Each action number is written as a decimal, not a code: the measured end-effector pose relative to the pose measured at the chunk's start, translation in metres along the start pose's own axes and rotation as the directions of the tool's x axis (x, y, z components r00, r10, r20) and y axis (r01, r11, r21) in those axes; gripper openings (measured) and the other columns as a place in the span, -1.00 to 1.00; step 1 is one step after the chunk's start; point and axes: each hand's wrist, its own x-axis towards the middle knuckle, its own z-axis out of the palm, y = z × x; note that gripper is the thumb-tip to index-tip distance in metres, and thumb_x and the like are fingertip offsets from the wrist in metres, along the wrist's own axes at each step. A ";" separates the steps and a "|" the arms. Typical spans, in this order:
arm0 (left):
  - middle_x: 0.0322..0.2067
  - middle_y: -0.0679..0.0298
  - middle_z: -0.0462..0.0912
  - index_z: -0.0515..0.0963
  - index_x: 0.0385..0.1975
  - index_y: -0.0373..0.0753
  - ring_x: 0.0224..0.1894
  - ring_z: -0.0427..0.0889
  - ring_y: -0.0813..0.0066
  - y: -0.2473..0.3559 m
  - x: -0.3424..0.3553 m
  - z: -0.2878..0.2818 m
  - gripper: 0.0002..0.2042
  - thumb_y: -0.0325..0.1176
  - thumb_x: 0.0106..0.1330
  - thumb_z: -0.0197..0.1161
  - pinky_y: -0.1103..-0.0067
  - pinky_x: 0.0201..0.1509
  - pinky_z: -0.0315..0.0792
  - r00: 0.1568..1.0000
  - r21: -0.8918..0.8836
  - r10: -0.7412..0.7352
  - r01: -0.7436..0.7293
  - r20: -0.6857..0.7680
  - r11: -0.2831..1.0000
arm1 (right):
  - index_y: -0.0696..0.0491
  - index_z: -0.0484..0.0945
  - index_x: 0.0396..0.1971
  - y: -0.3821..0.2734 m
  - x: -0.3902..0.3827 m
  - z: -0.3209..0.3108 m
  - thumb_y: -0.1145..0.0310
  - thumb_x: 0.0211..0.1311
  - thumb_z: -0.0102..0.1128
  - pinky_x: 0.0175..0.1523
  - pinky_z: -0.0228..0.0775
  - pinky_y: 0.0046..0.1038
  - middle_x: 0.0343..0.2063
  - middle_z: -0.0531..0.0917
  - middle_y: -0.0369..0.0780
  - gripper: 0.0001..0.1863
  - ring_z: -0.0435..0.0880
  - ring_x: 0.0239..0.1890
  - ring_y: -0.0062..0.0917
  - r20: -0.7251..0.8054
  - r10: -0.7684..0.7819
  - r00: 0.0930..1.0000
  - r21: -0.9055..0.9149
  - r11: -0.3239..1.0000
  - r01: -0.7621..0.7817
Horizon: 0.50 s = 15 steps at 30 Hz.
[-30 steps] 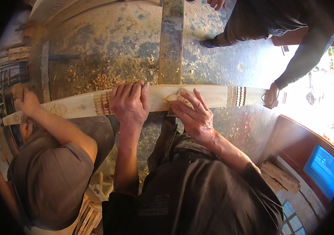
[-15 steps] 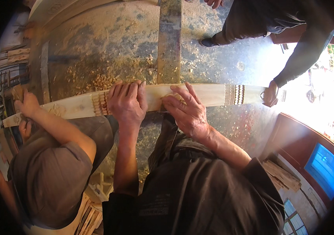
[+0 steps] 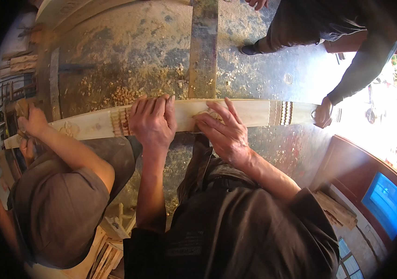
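Observation:
A long, pale carved wooden board (image 3: 187,109) lies crosswise in front of me, with bands of scalloped grooves and carved motifs along it. My left hand (image 3: 153,122) grips it just right of the left grooved band, fingers curled over the far edge. To the right, my right hand (image 3: 226,132) rests on the board beside a carved motif that it partly covers. Its fingers are apart and stretched toward the far edge. At the left end a co-worker's hand (image 3: 34,122) holds a blurred brown block at the board. Another person's hand (image 3: 322,114) touches the right end.
A stained plank (image 3: 203,51) runs away from me beyond the board. Wood shavings (image 3: 126,95) are scattered over the floor. One person (image 3: 59,214) sits close at my left; another stands at the far right. Brown panelling with a blue pane (image 3: 387,203) stands at the right.
The view has shifted very slightly. Both my hands keep nearly the same places on the board, and the board stays put.

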 end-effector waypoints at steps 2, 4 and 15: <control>-0.39 0.20 0.81 0.80 -0.31 -0.25 -0.26 0.78 0.13 0.000 -0.001 0.000 -0.79 -0.29 0.58 0.43 0.25 0.15 0.66 1.000 0.009 -0.013 0.013 0.005 1.000 | 0.04 0.90 -0.02 -0.003 0.003 0.000 0.52 0.08 0.50 0.73 0.24 0.22 0.12 0.88 -0.26 -0.60 0.65 0.50 -0.14 -0.001 -0.012 1.000 -0.007 1.000 0.012; -0.38 0.20 0.82 0.80 -0.30 -0.25 -0.25 0.79 0.13 0.002 -0.001 -0.003 -0.80 -0.29 0.58 0.43 0.25 0.16 0.66 0.999 0.018 -0.033 0.033 0.026 0.999 | 0.05 0.89 -0.01 0.000 -0.011 -0.007 0.52 0.10 0.49 0.73 0.24 0.23 0.16 0.86 -0.27 -0.61 0.64 0.52 -0.14 0.017 0.015 1.000 -0.016 1.000 -0.015; -0.38 0.21 0.82 0.81 -0.30 -0.25 -0.24 0.81 0.14 0.003 0.001 -0.002 -0.79 -0.29 0.59 0.41 0.27 0.14 0.66 1.000 0.012 -0.019 0.019 0.009 1.000 | 0.07 0.88 0.05 -0.027 -0.014 -0.030 0.31 0.02 0.44 0.71 0.30 0.26 0.24 0.82 -0.23 -0.49 0.64 0.53 -0.19 -0.042 -0.182 0.982 0.006 0.983 0.182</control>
